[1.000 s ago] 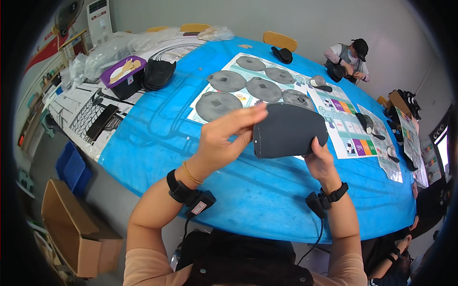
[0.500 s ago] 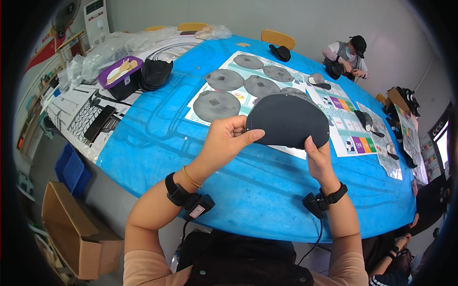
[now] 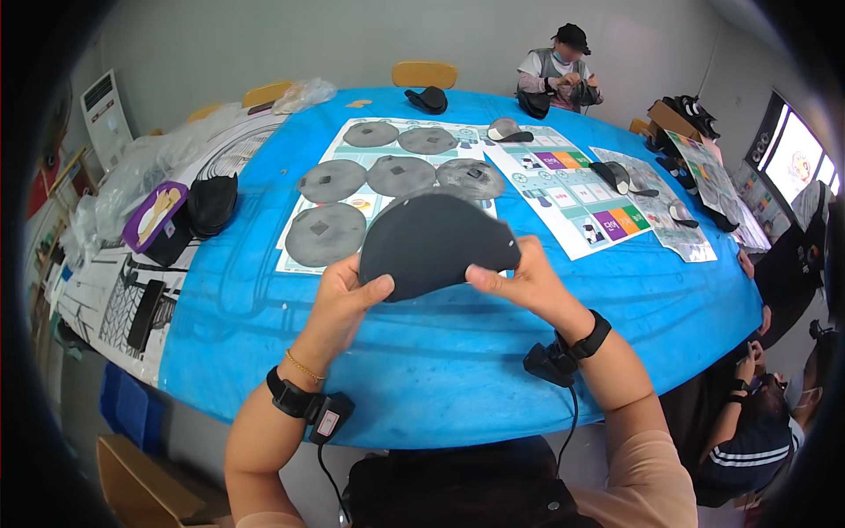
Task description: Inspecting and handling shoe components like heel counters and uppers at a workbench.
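Observation:
I hold a black, curved cap visor [image 3: 436, 242] with small pale dots near its end, above the front part of the table. My left hand [image 3: 345, 295] pinches its left end, thumb on the near face and fingers behind. At the other end my right hand [image 3: 521, 280] grips it the same way, its thumb on the lower edge. The visor is tilted, its right end higher than its left. Behind it lie several grey round discs [image 3: 333, 180] on a printed sheet [image 3: 293, 258], partly hidden by the visor.
A blue cover [image 3: 264, 370] spreads over the table. At left stand a purple-rimmed container [image 3: 141, 231] and a stack of black pieces [image 3: 212, 206]. More printed sheets [image 3: 563, 207] with black-and-white visors [image 3: 609, 176] lie at right. A co-worker [image 3: 563, 75] sits across; others are at right.
My view has turned to the right. Both hands still hold the visor, which has gone from nearly level to tilted, its left end lower and its right end raised.

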A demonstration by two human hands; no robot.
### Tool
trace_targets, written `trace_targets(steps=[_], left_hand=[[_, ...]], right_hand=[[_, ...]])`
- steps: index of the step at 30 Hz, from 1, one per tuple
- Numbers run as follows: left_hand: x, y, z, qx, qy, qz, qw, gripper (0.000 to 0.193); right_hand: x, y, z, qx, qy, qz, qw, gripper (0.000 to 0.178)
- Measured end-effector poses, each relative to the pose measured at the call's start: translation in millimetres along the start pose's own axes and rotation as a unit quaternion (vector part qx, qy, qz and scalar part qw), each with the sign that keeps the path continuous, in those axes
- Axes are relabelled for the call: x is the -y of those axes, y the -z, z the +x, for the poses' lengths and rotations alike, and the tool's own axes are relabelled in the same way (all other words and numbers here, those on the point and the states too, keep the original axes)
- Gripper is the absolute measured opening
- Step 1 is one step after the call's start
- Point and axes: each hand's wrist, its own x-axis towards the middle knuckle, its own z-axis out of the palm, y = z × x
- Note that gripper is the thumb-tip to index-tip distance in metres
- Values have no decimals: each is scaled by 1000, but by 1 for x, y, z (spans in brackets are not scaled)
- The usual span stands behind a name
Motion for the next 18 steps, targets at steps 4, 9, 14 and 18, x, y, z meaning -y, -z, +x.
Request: trace_targets(steps=[4,9,14,18], left_hand=[[10,6,-3,24,-8,22,999,54],[10,5,-4,47,9,-6,999,58],[10,0,-8,44,10,-12,999,57],[11,-4,-10,38,10,-15,999,56]], right_hand=[[10,-2,-2,50,53,-80,994,40],[14,1,-3,69,82,-131,985,41],[13,2,-6,43,127,-117,984,42],[15,2,-7,43,112,-97,988,43]])
